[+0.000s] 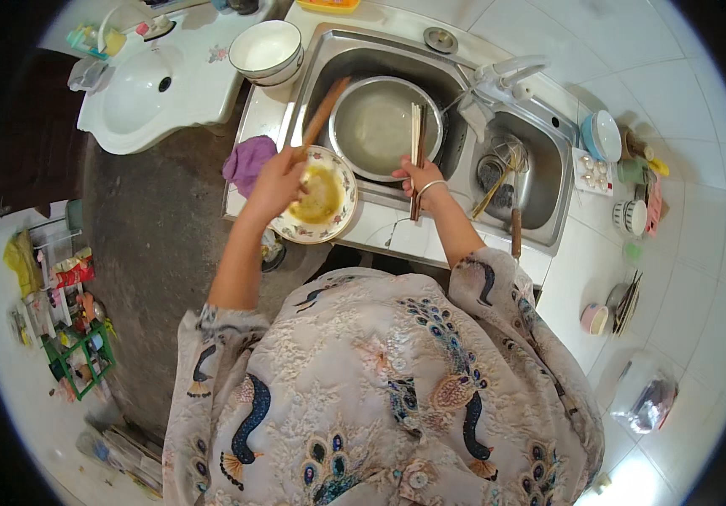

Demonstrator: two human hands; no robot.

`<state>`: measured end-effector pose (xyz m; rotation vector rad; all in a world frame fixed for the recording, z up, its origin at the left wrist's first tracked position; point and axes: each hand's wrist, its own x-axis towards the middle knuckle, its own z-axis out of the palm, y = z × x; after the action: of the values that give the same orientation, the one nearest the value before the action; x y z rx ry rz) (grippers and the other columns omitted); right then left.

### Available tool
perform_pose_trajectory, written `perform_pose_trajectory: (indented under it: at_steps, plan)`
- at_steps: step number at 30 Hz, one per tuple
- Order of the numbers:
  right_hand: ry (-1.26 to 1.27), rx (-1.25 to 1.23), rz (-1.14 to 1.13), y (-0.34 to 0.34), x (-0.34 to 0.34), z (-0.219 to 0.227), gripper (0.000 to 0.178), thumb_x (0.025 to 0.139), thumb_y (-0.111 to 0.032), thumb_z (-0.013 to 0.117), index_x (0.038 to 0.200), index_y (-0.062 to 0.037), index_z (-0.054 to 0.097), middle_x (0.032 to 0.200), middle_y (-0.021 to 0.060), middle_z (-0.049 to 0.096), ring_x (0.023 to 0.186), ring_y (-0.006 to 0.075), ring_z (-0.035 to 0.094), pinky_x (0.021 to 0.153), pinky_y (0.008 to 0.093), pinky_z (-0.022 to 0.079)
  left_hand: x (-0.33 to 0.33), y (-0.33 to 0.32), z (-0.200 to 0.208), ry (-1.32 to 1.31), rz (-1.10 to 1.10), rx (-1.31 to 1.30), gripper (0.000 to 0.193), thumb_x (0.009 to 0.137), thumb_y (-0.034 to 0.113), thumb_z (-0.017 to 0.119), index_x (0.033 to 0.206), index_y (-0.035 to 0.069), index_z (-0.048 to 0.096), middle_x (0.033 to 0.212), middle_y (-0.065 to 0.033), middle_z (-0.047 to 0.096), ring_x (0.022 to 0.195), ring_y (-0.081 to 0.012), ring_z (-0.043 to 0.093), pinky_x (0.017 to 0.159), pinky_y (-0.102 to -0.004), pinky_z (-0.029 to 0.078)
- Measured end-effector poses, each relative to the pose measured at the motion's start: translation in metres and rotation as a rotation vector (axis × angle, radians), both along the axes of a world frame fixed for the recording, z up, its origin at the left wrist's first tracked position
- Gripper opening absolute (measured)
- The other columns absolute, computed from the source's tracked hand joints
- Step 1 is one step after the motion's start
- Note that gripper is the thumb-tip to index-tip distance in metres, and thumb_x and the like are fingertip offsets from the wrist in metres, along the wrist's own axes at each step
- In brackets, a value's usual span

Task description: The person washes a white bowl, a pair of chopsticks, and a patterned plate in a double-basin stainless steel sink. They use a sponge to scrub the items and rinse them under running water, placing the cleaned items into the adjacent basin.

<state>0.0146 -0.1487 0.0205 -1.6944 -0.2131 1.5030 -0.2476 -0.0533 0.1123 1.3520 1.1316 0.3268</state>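
My left hand (pixel 275 187) is closed around the lower end of a long wooden stick (pixel 327 110), which slants up over the left rim of the sink. Under those fingers lies a white plate (pixel 347 187) with a flowered rim and yellowish liquid in it, overlapping the counter's front edge. With my right hand (pixel 424 177) I grip a bundle of chopsticks (pixel 418 135), pale and dark brown, pointing away from me over a metal basin (pixel 388 82). Cloudy water fills the basin, which sits in the left sink bowl.
A purple cloth (pixel 249 165) and stacked bowls (pixel 267 52) are left of the sink. The right sink bowl (pixel 548 173) holds a wire strainer (pixel 508 156) and dark scrubbers, below a faucet (pixel 515 67). Bowls (pixel 605 135) and an egg tray (pixel 591 173) stand farther right.
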Motion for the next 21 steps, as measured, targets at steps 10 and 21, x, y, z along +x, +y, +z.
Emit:
perform_pose_trajectory:
  at_steps: [10, 21]
  plan:
    - [0.147, -0.233, 0.013, 0.054, 0.063, -0.029, 0.027, 0.084, -0.031, 0.05, 0.083, -0.0047, 0.056, 0.074, 0.0102, 0.057, 0.064, 0.0226, 0.054, 0.055, 0.0386, 0.043, 0.21, -0.006, -0.127, -0.113, 0.118, -0.591, 0.011, 0.09, 0.014, 0.042, 0.09, 0.004, 0.046, 0.069, -0.0061, 0.051, 0.054, -0.0167, 0.052, 0.043, -0.0321, 0.044]
    - [0.226, -0.315, 0.193, 0.061, 0.077, -0.116, 0.031, 0.084, -0.032, 0.05, 0.094, -0.0035, 0.057, 0.081, 0.0119, 0.06, 0.063, 0.0246, 0.058, 0.052, 0.041, 0.045, 0.227, -0.021, -0.164, -0.261, 0.325, -0.852, 0.026, 0.09, 0.013, 0.033, 0.113, 0.006, 0.044, 0.09, -0.0117, 0.056, 0.075, -0.0249, 0.058, 0.062, -0.0424, 0.05]
